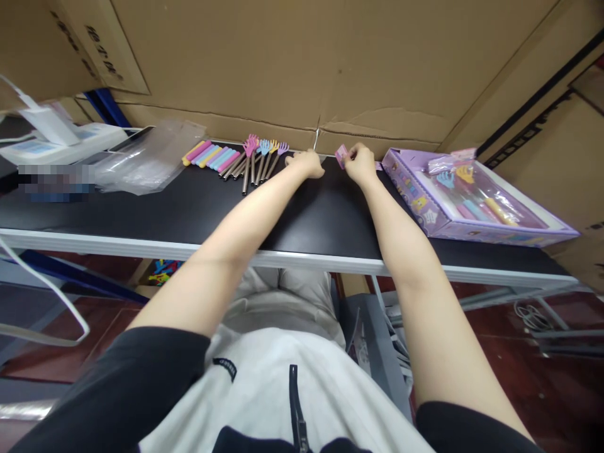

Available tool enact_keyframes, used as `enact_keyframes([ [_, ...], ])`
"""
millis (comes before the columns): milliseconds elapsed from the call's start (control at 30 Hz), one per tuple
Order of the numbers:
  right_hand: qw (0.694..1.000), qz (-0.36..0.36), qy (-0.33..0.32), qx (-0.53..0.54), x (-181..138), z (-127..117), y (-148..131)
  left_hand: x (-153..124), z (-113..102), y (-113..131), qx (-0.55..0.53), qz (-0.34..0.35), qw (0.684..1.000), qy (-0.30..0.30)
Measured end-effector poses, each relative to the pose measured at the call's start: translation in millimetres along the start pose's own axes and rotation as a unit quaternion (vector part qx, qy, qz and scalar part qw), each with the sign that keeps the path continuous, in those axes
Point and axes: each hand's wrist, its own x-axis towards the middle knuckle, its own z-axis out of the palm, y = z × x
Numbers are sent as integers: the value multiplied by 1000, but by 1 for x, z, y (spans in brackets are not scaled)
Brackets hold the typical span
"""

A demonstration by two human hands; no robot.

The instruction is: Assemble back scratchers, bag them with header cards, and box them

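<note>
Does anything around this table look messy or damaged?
The cardboard panel is creased low down, behind the right hand, as if bent. The claw-ended rods lie crossed in a loose pile, unlike the coloured handles lined up beside them.

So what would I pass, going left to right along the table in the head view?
White plastic charger, clear plastic bags, pastel rounded handles, brownish metal rods with colourful claw tips, bare left hand, bare right hand, purple patterned cardboard box.

The cardboard wall [330, 63] at twelve o'clock is dull, the back-scratcher rods [246, 178] at eleven shiny metal, the bag [151, 163] at ten crinkly plastic, the box [421, 201] at three smooth, shiny card
</note>
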Motion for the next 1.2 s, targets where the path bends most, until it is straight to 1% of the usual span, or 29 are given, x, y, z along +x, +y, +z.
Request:
enact_keyframes([
  [67,1000,-2,-7,0,-2,-2,-2,7,8,14,-19,-32,999,-5],
  [133,1000,-5,-8,-5,-3,-6,-4,10,19,22,-35,-37,999,1],
  [233,1000,0,0,-11,-5,-11,-7,9,33,25,-40,7,999,22],
  [300,1000,14,8,-7,-6,-13,-9,8,38,22,-43,41,998,37],
  [367,999,29,12,13,-6,-12,-10,8,38,17,-53,59,996,39],
  [433,998,38,5,48,-5,-9,-11,8,34,11,-67,63,995,24],
  [533,993,37,-36,103,-4,-2,-11,6,28,1,-104,59,993,12],
  [633,990,13,-76,120,-4,4,-10,2,27,-8,-136,71,988,18],
  [700,991,-15,-84,99,-6,5,-11,-1,28,-11,-144,77,986,25],
  [800,995,-52,-74,43,-11,4,-12,-5,30,-13,-142,88,985,41],
  [967,996,-73,-55,-4,-17,0,-16,-4,30,-13,-131,115,983,54],
  [1100,998,-54,-35,-2,-13,2,-14,-1,30,-15,-119,124,984,46],
  [1200,999,-16,-8,34,-6,6,-10,2,31,-17,-118,132,983,37],
])
